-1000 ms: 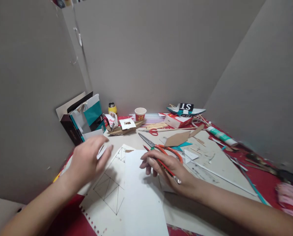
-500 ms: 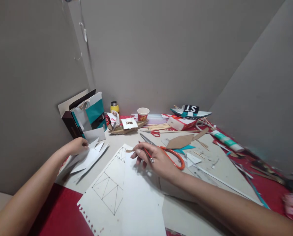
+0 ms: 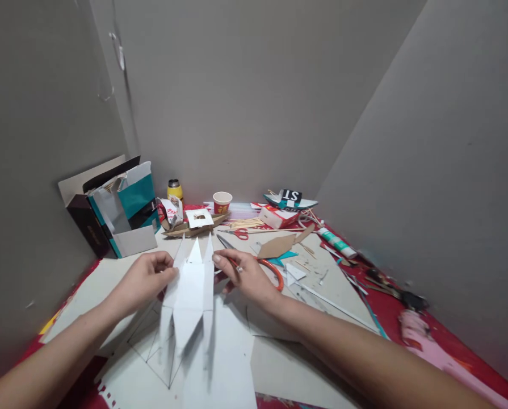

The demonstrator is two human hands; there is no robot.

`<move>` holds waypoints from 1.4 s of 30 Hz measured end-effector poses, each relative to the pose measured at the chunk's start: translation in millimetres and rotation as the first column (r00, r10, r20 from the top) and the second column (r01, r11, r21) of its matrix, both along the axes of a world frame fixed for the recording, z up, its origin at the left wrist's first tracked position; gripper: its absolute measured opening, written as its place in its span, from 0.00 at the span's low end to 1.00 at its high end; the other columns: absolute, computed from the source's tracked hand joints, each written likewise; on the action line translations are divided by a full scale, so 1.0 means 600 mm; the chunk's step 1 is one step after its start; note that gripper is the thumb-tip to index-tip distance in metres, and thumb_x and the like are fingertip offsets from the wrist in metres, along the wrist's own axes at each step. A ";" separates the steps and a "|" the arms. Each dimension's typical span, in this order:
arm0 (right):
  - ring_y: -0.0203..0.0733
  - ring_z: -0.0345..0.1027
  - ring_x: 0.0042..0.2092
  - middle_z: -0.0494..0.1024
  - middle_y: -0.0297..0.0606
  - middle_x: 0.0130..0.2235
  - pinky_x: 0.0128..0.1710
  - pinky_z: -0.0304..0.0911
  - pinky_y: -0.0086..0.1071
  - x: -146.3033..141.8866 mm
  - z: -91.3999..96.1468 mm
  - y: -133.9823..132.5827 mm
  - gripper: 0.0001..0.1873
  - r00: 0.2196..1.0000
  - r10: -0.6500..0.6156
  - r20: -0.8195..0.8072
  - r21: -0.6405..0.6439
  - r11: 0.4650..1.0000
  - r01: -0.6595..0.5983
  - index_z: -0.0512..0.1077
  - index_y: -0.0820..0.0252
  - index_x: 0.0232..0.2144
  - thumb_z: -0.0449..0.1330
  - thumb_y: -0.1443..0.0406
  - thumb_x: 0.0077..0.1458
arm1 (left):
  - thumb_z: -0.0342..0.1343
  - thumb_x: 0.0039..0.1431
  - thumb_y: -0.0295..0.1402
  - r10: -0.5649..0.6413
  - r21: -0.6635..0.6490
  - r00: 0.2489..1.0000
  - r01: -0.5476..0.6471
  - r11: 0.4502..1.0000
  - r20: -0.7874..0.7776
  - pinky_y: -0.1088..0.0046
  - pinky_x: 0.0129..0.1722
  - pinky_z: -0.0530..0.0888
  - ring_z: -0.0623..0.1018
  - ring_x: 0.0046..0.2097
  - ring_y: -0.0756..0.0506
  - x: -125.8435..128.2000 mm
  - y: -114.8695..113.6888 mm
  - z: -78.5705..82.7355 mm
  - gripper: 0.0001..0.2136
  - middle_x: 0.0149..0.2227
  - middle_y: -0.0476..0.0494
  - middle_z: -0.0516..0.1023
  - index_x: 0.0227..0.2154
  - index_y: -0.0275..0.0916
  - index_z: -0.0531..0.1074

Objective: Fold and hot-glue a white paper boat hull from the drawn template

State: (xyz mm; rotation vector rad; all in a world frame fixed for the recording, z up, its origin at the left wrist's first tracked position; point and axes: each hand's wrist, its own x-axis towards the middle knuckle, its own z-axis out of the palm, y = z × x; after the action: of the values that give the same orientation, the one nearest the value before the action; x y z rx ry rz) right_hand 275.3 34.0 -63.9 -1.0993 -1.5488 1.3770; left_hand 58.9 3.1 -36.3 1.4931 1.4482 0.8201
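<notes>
The white paper cutout (image 3: 190,287) has moved from the left to above the drawn sheet (image 3: 130,375), left hand (image 3: 145,279) and right hand (image 3: 250,278) pinching opposite edges.

Your bare left hand (image 3: 149,275) pinches at eight o'clock, your bare right hand (image 3: 248,277) at six, its bare forearm (image 3: 343,345) slanting toward four.

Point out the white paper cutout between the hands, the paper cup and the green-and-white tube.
White paper cutout (image 3: 190,287): head view, on its central panel.
Paper cup (image 3: 222,207): head view, on its red outer wall.
Green-and-white tube (image 3: 338,242): head view, midway along its body.
</notes>
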 end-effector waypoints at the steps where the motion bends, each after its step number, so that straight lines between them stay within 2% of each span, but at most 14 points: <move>1: 0.35 0.71 0.24 0.73 0.34 0.27 0.17 0.65 0.23 0.004 0.000 -0.001 0.14 1.000 0.002 0.029 0.006 1.000 -0.002 0.69 0.62 0.34 0.57 0.55 0.56 | 0.55 0.52 0.38 -0.023 -0.022 0.999 0.024 0.999 0.027 0.75 0.18 0.68 0.67 0.20 0.51 0.012 -0.003 -0.005 0.08 0.20 0.56 0.65 0.26 0.41 0.63; 4: 0.31 0.65 0.16 0.69 0.28 0.20 0.14 0.59 0.21 0.016 -0.003 -0.004 0.12 0.994 0.019 0.105 -0.021 1.000 -0.017 0.66 0.61 0.26 0.57 0.58 0.54 | 0.56 0.52 0.38 -0.082 -0.079 0.993 0.089 0.993 0.088 0.72 0.19 0.71 0.70 0.20 0.49 0.033 0.000 -0.022 0.08 0.20 0.55 0.68 0.32 0.41 0.65; 7: 0.32 0.64 0.15 0.68 0.27 0.17 0.12 0.58 0.22 0.019 -0.009 -0.011 0.10 0.987 0.051 0.154 -0.082 0.996 -0.039 0.65 0.60 0.24 0.56 0.61 0.52 | 0.55 0.55 0.41 -0.108 -0.075 0.986 0.119 0.990 0.130 0.72 0.22 0.70 0.73 0.24 0.47 0.042 0.015 -0.042 0.11 0.25 0.51 0.73 0.37 0.40 0.69; 12: 0.32 0.59 0.15 0.61 0.24 0.15 0.14 0.55 0.23 0.016 -0.029 -0.017 0.08 0.977 0.089 0.195 -0.133 0.989 -0.064 0.62 0.58 0.22 0.56 0.65 0.51 | 0.48 0.62 0.44 -0.090 0.002 0.979 0.091 0.996 0.182 0.69 0.39 0.70 0.74 0.39 0.43 0.056 0.038 -0.073 0.16 0.34 0.44 0.77 0.29 0.39 0.74; 14: 0.31 0.59 0.18 0.62 0.25 0.18 0.17 0.56 0.23 0.019 -0.037 -0.014 0.06 0.979 0.065 0.195 -0.072 0.996 -0.052 0.64 0.59 0.24 0.56 0.66 0.51 | 0.48 0.62 0.44 -0.085 0.015 0.974 0.083 0.996 0.209 0.68 0.42 0.68 0.73 0.39 0.43 0.063 0.039 -0.078 0.16 0.32 0.45 0.76 0.32 0.39 0.75; 16: 0.32 0.59 0.24 0.65 0.28 0.22 0.22 0.56 0.24 0.022 -0.043 -0.008 0.05 0.974 0.036 0.222 0.068 0.996 -0.053 0.66 0.60 0.25 0.57 0.66 0.52 | 0.47 0.63 0.44 -0.089 0.011 0.967 0.089 0.996 0.240 0.68 0.41 0.68 0.73 0.36 0.44 0.068 0.037 -0.079 0.16 0.29 0.47 0.74 0.36 0.39 0.76; 19: 0.36 0.63 0.30 0.70 0.32 0.26 0.29 0.59 0.27 0.025 -0.047 -0.002 0.06 0.955 0.031 0.294 0.234 0.967 -0.104 0.70 0.62 0.28 0.55 0.68 0.56 | 0.47 0.63 0.44 -0.109 -0.011 0.952 0.117 0.993 0.285 0.69 0.40 0.68 0.73 0.35 0.44 0.072 0.033 -0.081 0.17 0.30 0.47 0.75 0.39 0.39 0.76; 22: 0.39 0.67 0.33 0.76 0.37 0.30 0.34 0.62 0.30 0.022 -0.045 -0.001 0.10 0.933 0.061 0.355 0.275 0.947 -0.167 0.73 0.63 0.33 0.53 0.67 0.59 | 0.48 0.63 0.44 -0.118 -0.038 0.939 0.138 0.990 0.324 0.69 0.42 0.70 0.75 0.39 0.43 0.073 0.031 -0.088 0.16 0.38 0.45 0.79 0.43 0.41 0.75; 26: 0.41 0.70 0.32 0.80 0.41 0.32 0.33 0.62 0.31 0.016 -0.042 -0.001 0.13 0.874 0.052 0.484 0.299 0.929 -0.220 0.75 0.62 0.42 0.51 0.67 0.62 | 0.49 0.62 0.45 -0.107 -0.046 0.935 0.130 0.991 0.338 0.65 0.51 0.68 0.75 0.50 0.40 0.073 0.029 -0.100 0.18 0.48 0.43 0.79 0.50 0.43 0.73; 30: 0.44 0.73 0.35 0.81 0.45 0.37 0.37 0.64 0.34 0.015 -0.050 -0.001 0.18 0.852 -0.024 0.522 0.331 0.927 -0.176 0.69 0.63 0.52 0.53 0.67 0.60 | 0.51 0.62 0.44 -0.061 -0.073 0.941 0.090 0.993 0.333 0.66 0.54 0.67 0.71 0.57 0.39 0.074 0.027 -0.102 0.20 0.51 0.44 0.78 0.53 0.42 0.72; 33: 0.41 0.71 0.30 0.80 0.41 0.30 0.33 0.63 0.32 0.015 -0.058 -0.002 0.17 0.854 -0.122 0.506 0.389 0.916 -0.100 0.69 0.65 0.49 0.57 0.68 0.57 | 0.53 0.61 0.45 -0.026 -0.087 0.933 0.061 0.994 0.358 0.66 0.53 0.68 0.73 0.55 0.39 0.075 0.026 -0.102 0.21 0.50 0.43 0.80 0.54 0.42 0.72; 36: 0.38 0.66 0.25 0.75 0.35 0.24 0.28 0.59 0.29 0.015 -0.061 -0.004 0.07 0.854 -0.170 0.492 0.423 0.904 -0.064 0.71 0.63 0.39 0.59 0.68 0.56 | 0.54 0.61 0.45 0.003 -0.125 0.902 0.056 0.991 0.431 0.64 0.53 0.69 0.77 0.49 0.40 0.075 0.025 -0.107 0.22 0.48 0.42 0.81 0.55 0.43 0.71; 38: 0.37 0.66 0.25 0.75 0.34 0.24 0.27 0.57 0.28 0.015 -0.060 -0.004 0.02 0.856 -0.158 0.492 0.426 0.902 -0.078 0.71 0.60 0.33 0.59 0.67 0.56 | 0.55 0.61 0.45 -0.006 -0.143 0.885 0.082 0.986 0.466 0.63 0.53 0.68 0.78 0.48 0.40 0.076 0.024 -0.110 0.21 0.48 0.42 0.80 0.54 0.43 0.71; 42: 0.37 0.68 0.27 0.77 0.36 0.27 0.29 0.59 0.28 0.016 -0.058 -0.003 0.05 0.845 -0.142 0.515 0.480 0.865 -0.148 0.72 0.59 0.32 0.56 0.66 0.59 | 0.53 0.62 0.43 -0.047 -0.118 0.876 0.118 0.986 0.481 0.62 0.58 0.64 0.76 0.52 0.40 0.078 0.023 -0.112 0.19 0.52 0.44 0.78 0.53 0.44 0.73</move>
State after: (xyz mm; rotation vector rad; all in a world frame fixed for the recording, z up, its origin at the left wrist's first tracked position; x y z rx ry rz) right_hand 284.9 32.2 -98.6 -1.1897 -2.1548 0.5903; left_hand 105.7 16.7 -103.3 1.1305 1.0404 0.9308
